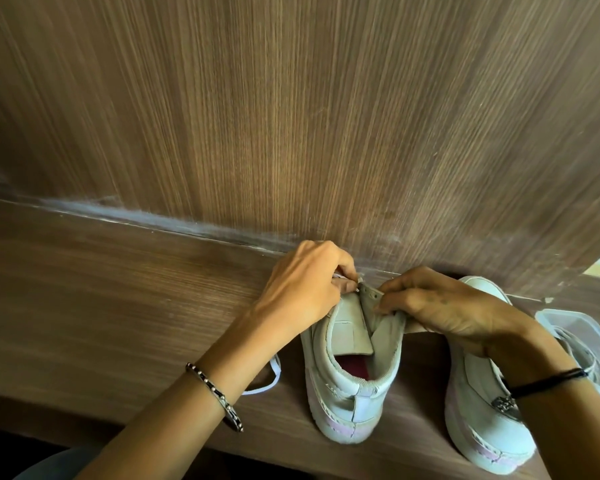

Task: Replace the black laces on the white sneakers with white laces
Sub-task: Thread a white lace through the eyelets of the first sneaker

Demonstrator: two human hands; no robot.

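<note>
Beside a clear tub (568,323) and second sneaker (482,410), left fingers (343,271) pinch white lace (257,389), right fingers (392,292) pinch the eyelet flap (369,301).

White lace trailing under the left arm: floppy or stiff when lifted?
Likely floppy: the white lace lies in a slack loop on the wooden surface. Looks flat and thin, so probably light and unlikely to roll.

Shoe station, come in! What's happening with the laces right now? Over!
Left hand pinches white lace tip near an eyelet. Right hand grips the sneaker by its eyelet flap. No black lace showing on it. Nothing blocking, over.
</note>
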